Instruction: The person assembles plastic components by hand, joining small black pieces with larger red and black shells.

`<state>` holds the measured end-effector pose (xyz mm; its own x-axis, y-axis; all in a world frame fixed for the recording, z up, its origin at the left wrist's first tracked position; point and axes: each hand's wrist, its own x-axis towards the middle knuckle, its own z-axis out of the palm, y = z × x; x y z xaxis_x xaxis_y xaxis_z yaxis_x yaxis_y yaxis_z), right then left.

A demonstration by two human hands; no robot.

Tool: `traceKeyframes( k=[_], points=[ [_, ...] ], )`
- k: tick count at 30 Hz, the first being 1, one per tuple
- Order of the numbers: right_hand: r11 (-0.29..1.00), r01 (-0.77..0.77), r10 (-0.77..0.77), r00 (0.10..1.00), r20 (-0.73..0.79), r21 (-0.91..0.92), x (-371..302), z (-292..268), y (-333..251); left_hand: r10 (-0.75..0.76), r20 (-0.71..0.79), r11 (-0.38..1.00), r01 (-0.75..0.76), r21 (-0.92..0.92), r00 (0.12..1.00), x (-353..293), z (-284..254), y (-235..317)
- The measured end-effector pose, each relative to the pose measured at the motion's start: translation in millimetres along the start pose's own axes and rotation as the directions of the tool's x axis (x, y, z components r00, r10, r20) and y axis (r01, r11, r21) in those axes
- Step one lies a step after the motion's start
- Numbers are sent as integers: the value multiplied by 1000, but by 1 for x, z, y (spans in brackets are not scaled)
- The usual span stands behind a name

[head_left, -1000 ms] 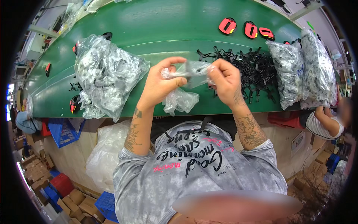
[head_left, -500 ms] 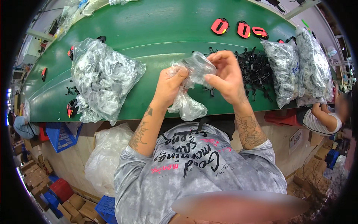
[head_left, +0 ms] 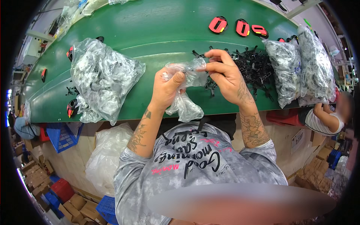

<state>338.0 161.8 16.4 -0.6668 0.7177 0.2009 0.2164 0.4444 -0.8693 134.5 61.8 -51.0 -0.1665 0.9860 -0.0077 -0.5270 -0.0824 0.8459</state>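
The widest free room on the green worktop (head_left: 165, 33) runs across its far middle, from the big clear bag of parts (head_left: 101, 80) at the left end to the three red pieces (head_left: 240, 27) by the far edge. Right of centre a heap of loose black parts (head_left: 255, 69) blocks the way, and two packed bags (head_left: 300, 67) wall off the right end (standing close together). A bare strip remains along the near edge, under the small clear bag (head_left: 185, 93) that both hands hold up.

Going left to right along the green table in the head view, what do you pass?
Big heap of clear bags → left hand → small clear bag held in both hands → right hand → pile of black plastic parts → two filled clear bags.
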Motion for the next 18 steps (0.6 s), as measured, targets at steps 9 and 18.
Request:
traceKeyframes(
  k=[9,18],
  points=[
    [988,-71,78,996,-43,136,4,-1,13,56,-78,998,-57,-5,995,2,5,-6],
    [992,71,-61,994,-94,108,1,5,21,66,-92,998,-66,1,994,1,6,-7]
  ],
)
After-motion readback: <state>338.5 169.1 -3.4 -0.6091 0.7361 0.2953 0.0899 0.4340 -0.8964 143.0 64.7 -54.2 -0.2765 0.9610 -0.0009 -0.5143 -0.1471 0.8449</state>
